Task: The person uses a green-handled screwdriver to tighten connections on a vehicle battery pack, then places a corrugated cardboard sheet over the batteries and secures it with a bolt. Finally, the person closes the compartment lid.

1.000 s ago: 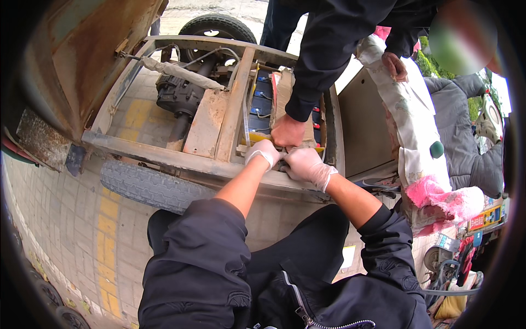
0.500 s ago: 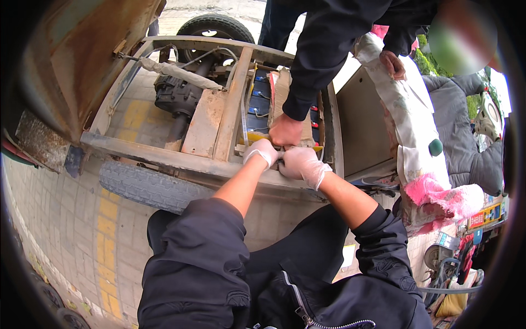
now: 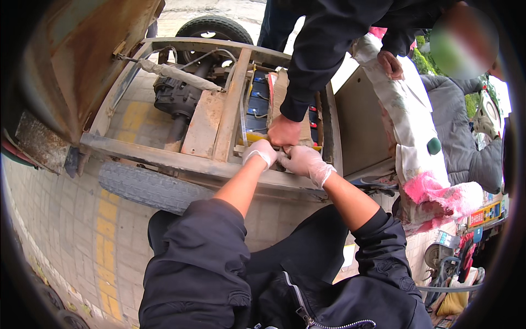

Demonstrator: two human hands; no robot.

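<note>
Both my hands wear thin whitish gloves and meet at the near end of a battery compartment in a metal vehicle frame. My left hand (image 3: 259, 154) is closed, its fingers curled down over the compartment's near edge. Close beside it, my right hand (image 3: 303, 163) is closed too, thumb and fingers pinched toward the left. A small greyish bit shows between them, but my fingers hide what it is. Another person's fist (image 3: 284, 131) presses down just beyond my hands. Blue-and-black batteries (image 3: 257, 104) and a strip of brown cardboard (image 3: 281, 88) lie behind it.
A rusty metal frame rail (image 3: 164, 151) runs in front of me, above a grey tire (image 3: 153, 185). A motor and axle (image 3: 178, 96) sit to the left, below a raised rusty panel (image 3: 82, 60). A cloth-covered seat (image 3: 402, 120) with a pink towel (image 3: 438, 197) stands right.
My right hand has turned slightly and its fingers have shifted a little up beside the other person's fist. My left hand stays nearly in place.
</note>
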